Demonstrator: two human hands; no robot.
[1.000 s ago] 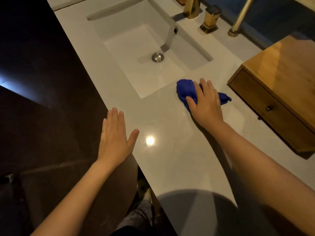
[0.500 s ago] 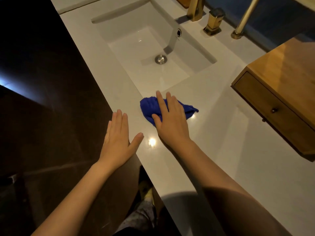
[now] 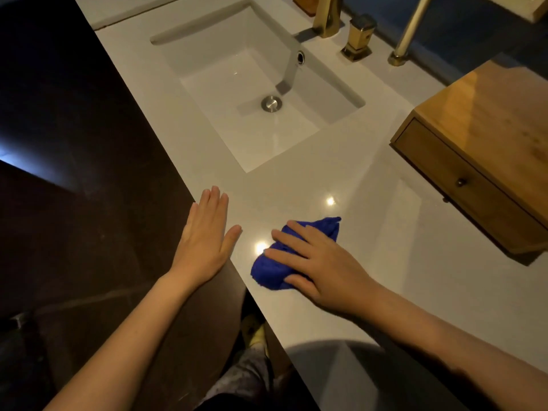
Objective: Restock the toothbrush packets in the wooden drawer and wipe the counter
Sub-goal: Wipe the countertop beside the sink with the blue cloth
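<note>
A crumpled blue cloth (image 3: 271, 269) lies on the pale counter (image 3: 400, 262) near its front edge. My right hand (image 3: 323, 268) presses flat on the cloth, fingers spread over it. My left hand (image 3: 204, 241) rests open at the counter's front edge, palm down, holding nothing. A wooden drawer box (image 3: 480, 161) stands on the counter at the right, its drawer closed, with a small dark knob (image 3: 460, 181). No toothbrush packets are in view.
A white rectangular sink (image 3: 252, 93) with a metal drain sits behind the hands. Gold faucet (image 3: 326, 16), gold handle (image 3: 357, 37) and a gold post (image 3: 409, 34) stand at the back. Dark floor lies left of the counter edge.
My right hand has slid the blue cloth from beside the drawer box toward the counter's front edge, near my left hand. The left hand has stayed in place.
</note>
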